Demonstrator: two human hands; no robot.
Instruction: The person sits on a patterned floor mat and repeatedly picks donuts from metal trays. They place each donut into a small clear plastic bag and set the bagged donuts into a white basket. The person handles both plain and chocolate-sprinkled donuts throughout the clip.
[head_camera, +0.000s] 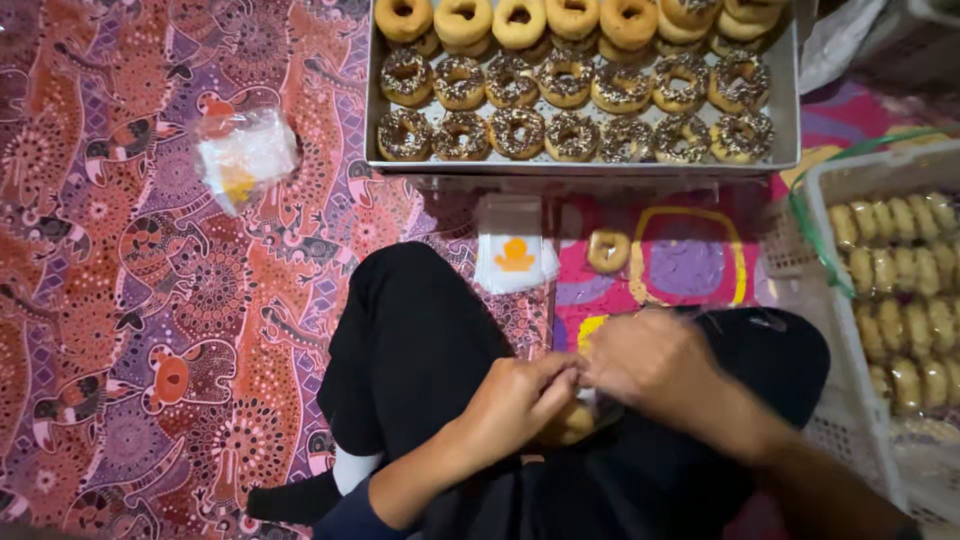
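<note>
- Two hands, left hand (515, 395) and right hand (650, 360), met over the lap, fingers pinched narrow on a clear plastic wrapper around a golden ring doughnut (568, 422).
- Doughnut mostly hidden; orientation indistinct.
- Silver metal tray (786, 100) lay beyond, cropped above.

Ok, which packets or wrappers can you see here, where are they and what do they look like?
Stack of small bags: in front of the tray, white with an orange mark.
Crumpled clear bag: on the patterned cloth, left of the tray.
Wrapped doughnuts: rows in the white basket, right.
</note>
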